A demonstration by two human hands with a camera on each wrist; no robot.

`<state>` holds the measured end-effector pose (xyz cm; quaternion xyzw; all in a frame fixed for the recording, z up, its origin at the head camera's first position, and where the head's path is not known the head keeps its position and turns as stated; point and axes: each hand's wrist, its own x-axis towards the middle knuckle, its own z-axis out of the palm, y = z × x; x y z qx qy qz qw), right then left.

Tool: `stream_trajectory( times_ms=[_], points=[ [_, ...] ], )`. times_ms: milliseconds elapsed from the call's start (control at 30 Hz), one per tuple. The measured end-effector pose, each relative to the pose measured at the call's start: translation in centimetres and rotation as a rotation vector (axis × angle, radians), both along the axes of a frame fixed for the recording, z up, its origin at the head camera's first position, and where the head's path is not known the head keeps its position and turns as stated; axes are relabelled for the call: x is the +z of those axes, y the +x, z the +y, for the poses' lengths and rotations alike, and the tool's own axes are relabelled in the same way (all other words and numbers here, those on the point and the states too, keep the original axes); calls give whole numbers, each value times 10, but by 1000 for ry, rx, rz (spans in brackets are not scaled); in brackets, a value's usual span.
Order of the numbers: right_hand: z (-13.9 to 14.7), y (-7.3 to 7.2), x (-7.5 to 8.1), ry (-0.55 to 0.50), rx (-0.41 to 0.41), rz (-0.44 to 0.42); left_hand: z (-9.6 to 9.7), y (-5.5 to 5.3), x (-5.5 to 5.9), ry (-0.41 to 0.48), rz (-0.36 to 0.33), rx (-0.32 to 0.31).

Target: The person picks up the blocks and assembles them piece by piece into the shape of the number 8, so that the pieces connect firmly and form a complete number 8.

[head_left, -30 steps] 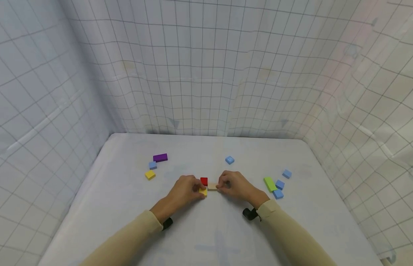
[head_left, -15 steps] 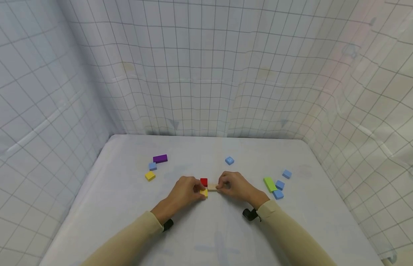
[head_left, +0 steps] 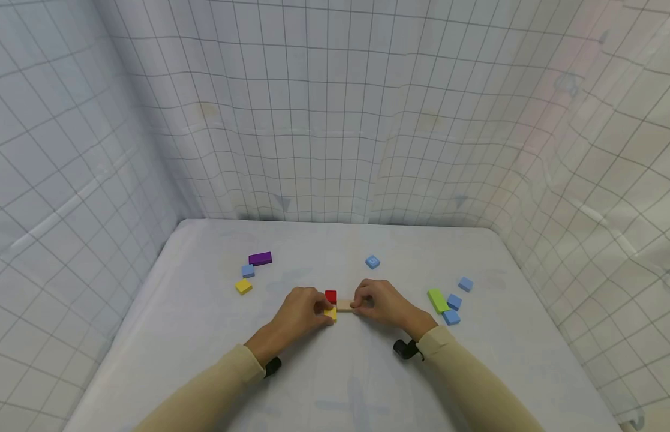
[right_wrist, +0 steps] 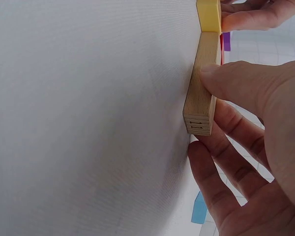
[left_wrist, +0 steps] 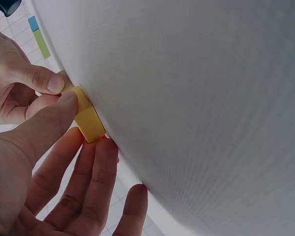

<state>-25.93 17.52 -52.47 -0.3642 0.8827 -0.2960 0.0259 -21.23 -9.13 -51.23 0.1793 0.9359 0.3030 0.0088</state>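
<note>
Pinching the yellow block [left_wrist: 91,123] between thumb and fingers, the left hand [head_left: 299,309] seems to steady it against the natural-wood block [right_wrist: 199,101] on the table [head_left: 302,390], likewise pinched by the right hand [head_left: 383,304], probably to square both up beside the red block [head_left: 331,296].

This looks like a lab-style booth [head_left: 59,150]: white grid-patterned curtains [head_left: 340,120] hang behind and on both sides of the white-topped desk [head_left: 324,366], and black wrist cameras [head_left: 404,349] show above it (what lies beyond is hidden).
</note>
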Motion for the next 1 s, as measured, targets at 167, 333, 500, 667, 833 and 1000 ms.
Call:
stream_trajectory(
  times_ms=[167, 333, 500, 667, 833, 1000],
  points=[
    [0, 0, -1, 7, -3, 12, 0, -1, 1, 14, 2, -7],
    [1, 0, 1, -6, 3, 25, 0, -3, 0, 20, 9, -10],
    [1, 0, 2, -16, 6, 25, 0, -4, 0, 21, 5, -5],
    [1, -1, 1, -16, 8, 26, 0, -5, 0, 24, 5, -2],
    [2, -2, -1, -14, 19, 27, 0, -5, 0, 28, 4, -3],
    [2, 1, 1, -3, 15, 16, 0, -4, 0, 31, -7, -6]
  ],
)
